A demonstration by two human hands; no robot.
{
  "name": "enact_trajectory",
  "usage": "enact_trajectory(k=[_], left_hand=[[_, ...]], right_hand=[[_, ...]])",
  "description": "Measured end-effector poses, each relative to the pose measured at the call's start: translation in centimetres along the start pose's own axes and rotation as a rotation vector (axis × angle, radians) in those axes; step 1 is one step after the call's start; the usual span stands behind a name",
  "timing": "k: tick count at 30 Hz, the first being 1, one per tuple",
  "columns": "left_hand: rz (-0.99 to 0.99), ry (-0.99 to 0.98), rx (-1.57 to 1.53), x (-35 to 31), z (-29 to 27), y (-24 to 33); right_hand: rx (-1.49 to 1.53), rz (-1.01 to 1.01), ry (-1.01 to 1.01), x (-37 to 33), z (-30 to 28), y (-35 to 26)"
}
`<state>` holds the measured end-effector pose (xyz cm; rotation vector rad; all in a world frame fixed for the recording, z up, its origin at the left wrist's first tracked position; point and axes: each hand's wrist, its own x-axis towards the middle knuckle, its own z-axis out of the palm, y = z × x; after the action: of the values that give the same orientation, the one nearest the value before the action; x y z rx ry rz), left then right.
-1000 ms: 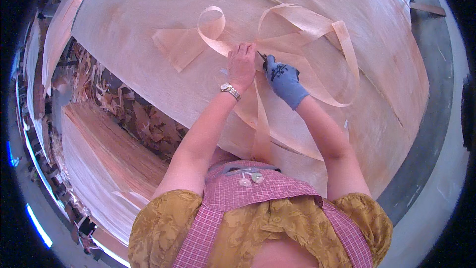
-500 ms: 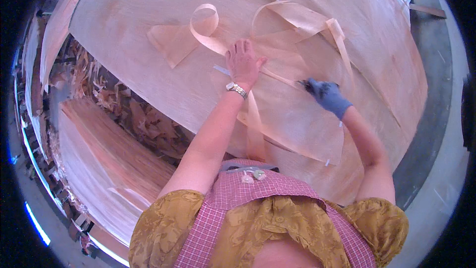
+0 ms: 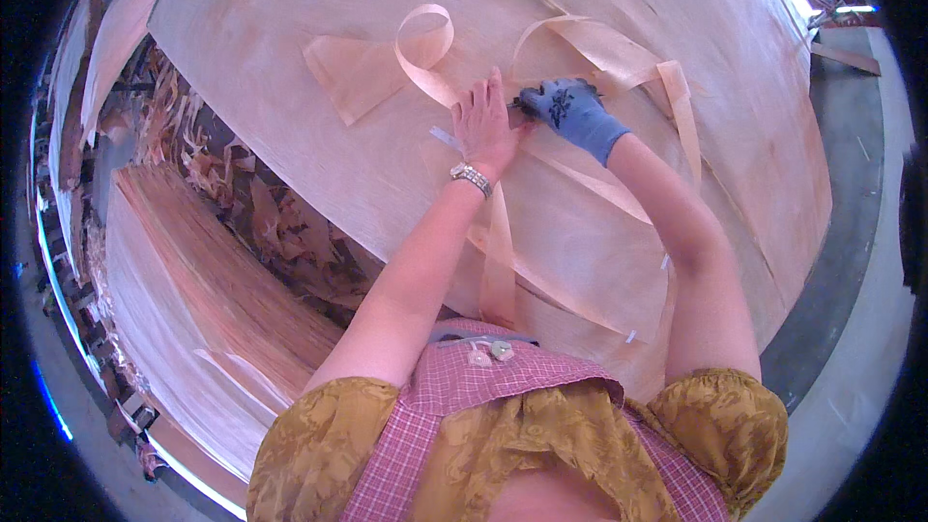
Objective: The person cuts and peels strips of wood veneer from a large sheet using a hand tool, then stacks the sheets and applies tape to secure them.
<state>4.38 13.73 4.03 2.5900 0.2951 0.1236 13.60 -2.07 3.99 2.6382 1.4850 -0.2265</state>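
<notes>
My bare left hand (image 3: 488, 130), with a watch (image 3: 471, 177) at the wrist, lies flat on a large pale wood veneer sheet (image 3: 261, 58), fingers spread. Close against its right side is my right hand (image 3: 570, 111) in a blue glove with black patches, fingers closed around a small dark pointed tool (image 3: 516, 104), mostly hidden. A curled veneer strip (image 3: 423, 39) stands up beyond my left fingers. Another long strip (image 3: 498, 251) runs from under my left hand toward my apron. Farther right, a looped strip (image 3: 619, 53) and a loose strip (image 3: 599, 188) lie on the sheet.
A flat veneer offcut (image 3: 353, 77) lies at the far left of the sheet. Left of the sheet's edge are a heap of torn veneer scraps (image 3: 285, 222) and a stack of veneer sheets (image 3: 193, 280). Grey floor (image 3: 851, 184) borders the right side.
My right hand has moved left and away from me, from the strip's right end to beside my left hand. The strip right of my left hand now lies loose. My left hand stays flat.
</notes>
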Motion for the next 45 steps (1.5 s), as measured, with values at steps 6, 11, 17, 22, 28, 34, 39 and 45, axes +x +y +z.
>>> enact_trajectory(k=[6, 11, 17, 22, 28, 34, 39, 45], left_hand=[[-0.03, -0.045, -0.019, -0.2, 0.8, -0.5], [-0.016, -0.047, 0.02, -0.1, 0.9, -0.6], [0.109, -0.017, 0.1, -0.1, -0.3, 0.1], [0.492, -0.03, 0.088, 0.2, 1.1, -1.9], [0.626, -0.111, 0.025, -0.7, -1.8, 0.3], [0.518, -0.112, 0.013, 1.2, 0.1, -0.4], [0.298, -0.025, -0.178, 11.7, -3.2, -2.1], [0.227, 0.342, -0.311, 26.4, -14.6, -22.7]], right_hand=[[0.061, 0.332, -0.086, -8.6, 0.1, 0.3], [0.233, 0.806, -0.222, -18.9, 1.2, -6.3], [0.327, 1.013, -0.035, -25.0, 3.7, -11.2], [0.376, 1.037, 0.181, -24.2, 0.1, -9.1], [0.231, 1.079, 0.612, -20.8, -2.9, -3.1], [0.8, 0.747, 1.155, -12.2, -3.1, -8.0], [0.292, 0.817, 0.523, -11.4, 3.0, -11.2], [0.215, 0.762, 0.462, -11.6, 3.5, -11.3]])
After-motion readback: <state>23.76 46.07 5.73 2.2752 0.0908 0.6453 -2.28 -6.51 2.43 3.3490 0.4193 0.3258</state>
